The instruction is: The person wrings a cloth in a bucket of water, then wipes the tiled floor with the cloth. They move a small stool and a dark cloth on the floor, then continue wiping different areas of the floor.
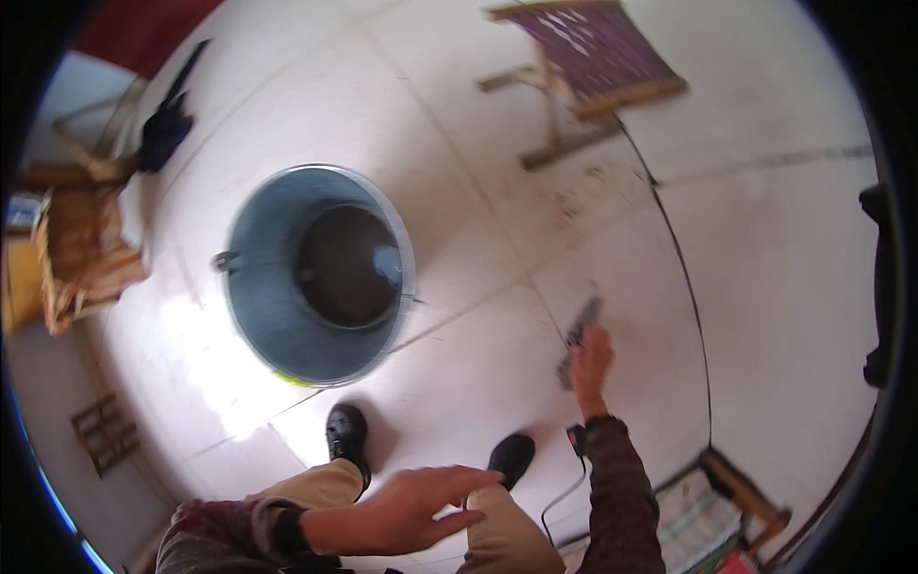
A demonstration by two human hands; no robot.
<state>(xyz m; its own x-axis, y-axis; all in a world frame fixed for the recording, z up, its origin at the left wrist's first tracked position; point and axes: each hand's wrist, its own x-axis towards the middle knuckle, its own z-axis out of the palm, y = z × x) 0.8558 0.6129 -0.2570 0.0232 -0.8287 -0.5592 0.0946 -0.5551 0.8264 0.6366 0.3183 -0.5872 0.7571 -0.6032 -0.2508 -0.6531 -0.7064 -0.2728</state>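
Observation:
Low over the pale floor (478,373), to the right of my feet, my right hand (593,359) is closed on a grey, elongated piece (580,335). Motion blur hides what kind of thing it is, and I cannot tell whether it touches the floor. My left hand (411,507) reaches across above my knee, fingers stretched out, with nothing in it. A large metal bucket (273,258) stands ahead of my left shoe (346,435). Its bottom looks dark, with a bright reflection in it.
A folding stool (602,48) with a purple woven seat stands at the far right. Past it a thin black cord (684,249) crosses the floor. Brown wooden furniture (86,249) and a dark bundle (164,134) are at left. A wooden-edged piece (741,488) lies lower right.

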